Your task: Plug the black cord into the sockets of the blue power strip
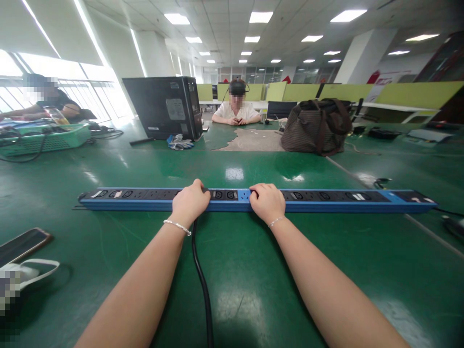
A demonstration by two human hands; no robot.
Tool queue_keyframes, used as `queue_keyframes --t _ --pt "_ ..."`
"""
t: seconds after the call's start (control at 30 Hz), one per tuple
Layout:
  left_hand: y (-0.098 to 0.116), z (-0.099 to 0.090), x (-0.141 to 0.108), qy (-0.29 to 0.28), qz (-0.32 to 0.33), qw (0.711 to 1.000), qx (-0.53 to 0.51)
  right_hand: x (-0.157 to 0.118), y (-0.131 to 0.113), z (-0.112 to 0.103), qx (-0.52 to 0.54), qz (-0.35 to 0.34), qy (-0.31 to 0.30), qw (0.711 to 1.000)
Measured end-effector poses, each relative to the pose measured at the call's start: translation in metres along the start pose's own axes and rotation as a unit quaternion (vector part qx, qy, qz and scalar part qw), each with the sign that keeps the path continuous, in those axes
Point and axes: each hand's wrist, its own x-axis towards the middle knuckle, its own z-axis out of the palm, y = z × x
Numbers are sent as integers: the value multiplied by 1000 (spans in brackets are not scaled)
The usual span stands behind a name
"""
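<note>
A long blue power strip (232, 207) with a row of black sockets lies crosswise on the green table (232, 166). Left of its middle, my left hand (192, 200) is closed on something black at the sockets, mostly covered by the fingers. A thick black cable (201, 278) runs from beneath that hand toward me. My right hand (268, 199) wraps over the strip just right of the light blue socket, fingers curled on its top and far edge. Both wrists wear thin bracelets.
Beyond the strip stand a black computer case (166, 108), gloves (180, 142) and a brown bag (315, 126). A green basket (65, 137) is far left, a phone (25, 245) near left. Two people sit beyond, one opposite, one left. Black cables lie at the right.
</note>
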Motion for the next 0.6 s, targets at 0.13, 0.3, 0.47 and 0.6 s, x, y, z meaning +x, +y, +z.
queue_keyframes --t 0.13,0.3,0.47,0.6 --pt "-2 1 0 5 4 1000 0 0 0 0 0 2 3 1000" --pt "1 0 -1 5 4 1000 2 -1 0 1 -8 -1 -4 1000" --pt "1 -25 -6 77 -13 997 -28 0 0 2 -8 1 -4 1000" --pt "-9 -58 -10 119 -15 991 -67 -1 0 2 -8 2 1 1000"
